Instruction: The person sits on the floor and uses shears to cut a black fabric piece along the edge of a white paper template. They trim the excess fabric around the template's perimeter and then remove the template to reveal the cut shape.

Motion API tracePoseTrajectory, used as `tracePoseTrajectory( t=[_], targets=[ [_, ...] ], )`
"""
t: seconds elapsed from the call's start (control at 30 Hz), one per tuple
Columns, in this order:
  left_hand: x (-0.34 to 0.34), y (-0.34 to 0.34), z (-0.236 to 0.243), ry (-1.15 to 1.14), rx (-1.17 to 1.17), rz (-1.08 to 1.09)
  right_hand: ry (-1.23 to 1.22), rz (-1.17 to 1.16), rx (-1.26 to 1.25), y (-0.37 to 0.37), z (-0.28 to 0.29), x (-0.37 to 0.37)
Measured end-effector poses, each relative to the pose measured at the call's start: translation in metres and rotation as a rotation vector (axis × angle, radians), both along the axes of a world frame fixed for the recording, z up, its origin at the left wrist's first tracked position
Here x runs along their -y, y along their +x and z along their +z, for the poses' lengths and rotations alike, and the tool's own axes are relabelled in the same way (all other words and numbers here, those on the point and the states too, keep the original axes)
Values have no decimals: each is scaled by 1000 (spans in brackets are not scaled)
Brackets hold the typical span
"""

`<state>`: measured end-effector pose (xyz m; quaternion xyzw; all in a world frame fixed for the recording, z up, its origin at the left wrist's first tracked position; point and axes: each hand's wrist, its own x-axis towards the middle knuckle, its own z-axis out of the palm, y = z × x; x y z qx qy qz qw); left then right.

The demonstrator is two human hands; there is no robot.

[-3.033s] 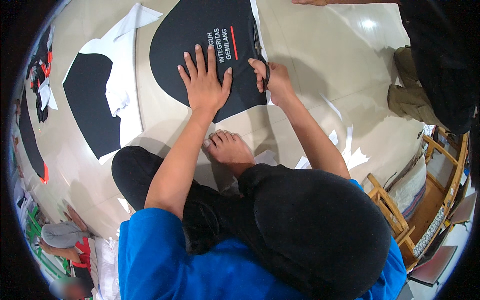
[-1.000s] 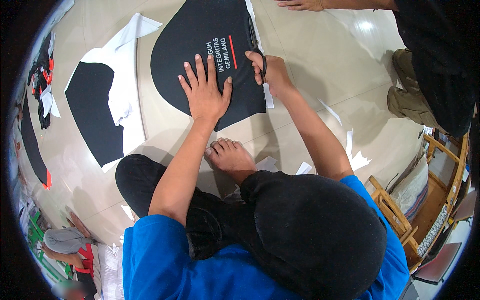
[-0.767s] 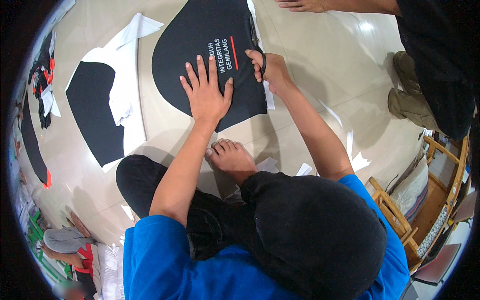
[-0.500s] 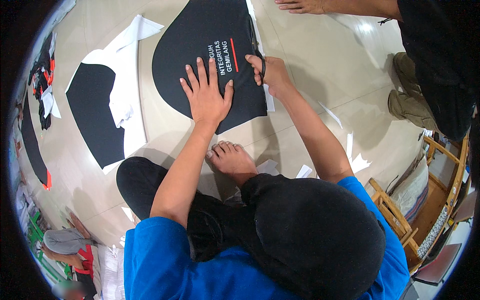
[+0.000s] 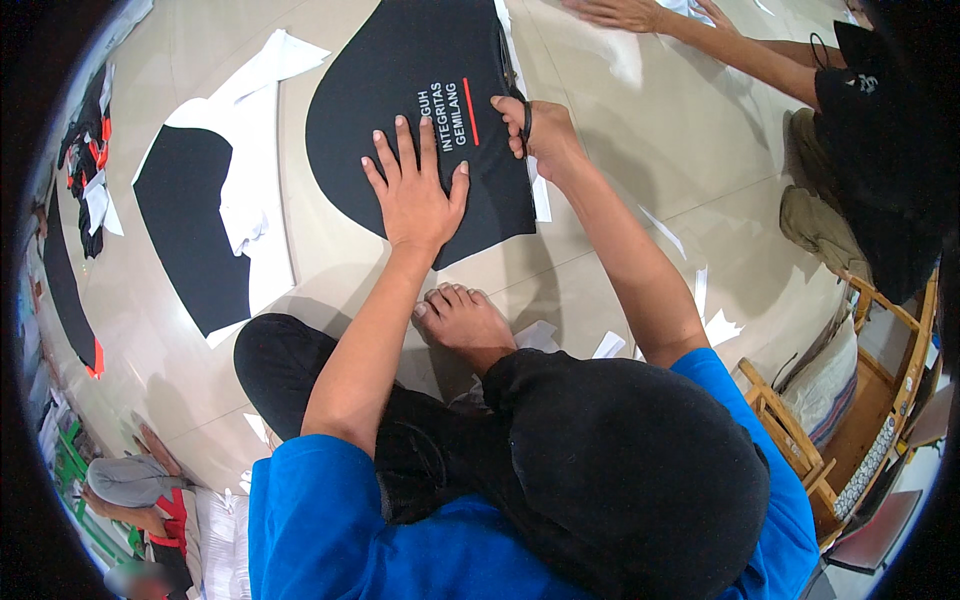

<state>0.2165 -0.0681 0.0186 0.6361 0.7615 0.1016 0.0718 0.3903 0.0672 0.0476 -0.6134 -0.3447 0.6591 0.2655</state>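
A black fabric piece (image 5: 350, 120), with white lettering and a red stripe, lies flat on the tiled floor. My left hand (image 5: 415, 200) rests on it, fingers spread, pressing it down beside the lettering. At the right edge of the cloth my right hand (image 5: 545, 138) is closed round the dark handles of a pair of scissors (image 5: 527, 122). The blades point away from me along that edge, and their tips are hard to make out. A narrow white strip (image 5: 541, 198) shows along the same edge, below my right hand.
Left of the cloth lies another black panel (image 5: 190, 220) on white material (image 5: 262, 130). White scraps (image 5: 722, 328) are strewn to the right. A co-worker's arm (image 5: 740, 50) reaches in at the upper right. A wooden frame (image 5: 790, 430) stands at the lower right; another person sits lower left.
My right hand has edged slightly away from me along the cloth's edge with the scissors. My left hand stays put. The co-worker has shifted, and both their arms now show.
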Motion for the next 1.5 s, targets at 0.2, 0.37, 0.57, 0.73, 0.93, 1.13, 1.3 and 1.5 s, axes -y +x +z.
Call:
tracePoseTrajectory(
  t=[0.2,0.37,0.57,0.73,0.93,1.13,1.3,1.5],
  targets=[
    [1,-1,0,-11,-5,-7,8,4,37,1,-3,2],
    [1,-1,-2,-6,10,-4,-16,-8,38,-2,8,-4],
    [1,0,0,-1,6,-10,3,5,25,0,-4,-17],
    [1,-1,1,-10,4,-7,33,14,23,0,-5,-18],
    [2,-2,0,-16,-5,-9,46,0,1,-2,-4,-14],
    [2,0,2,-12,16,-12,42,3,20,0,-5,-7],
    [13,-1,4,-6,42,-31,11,-8,58,1,3,8],
    [29,-2,6,-38,50,-42,-38,-24,106,3,9,27]
  ],
)
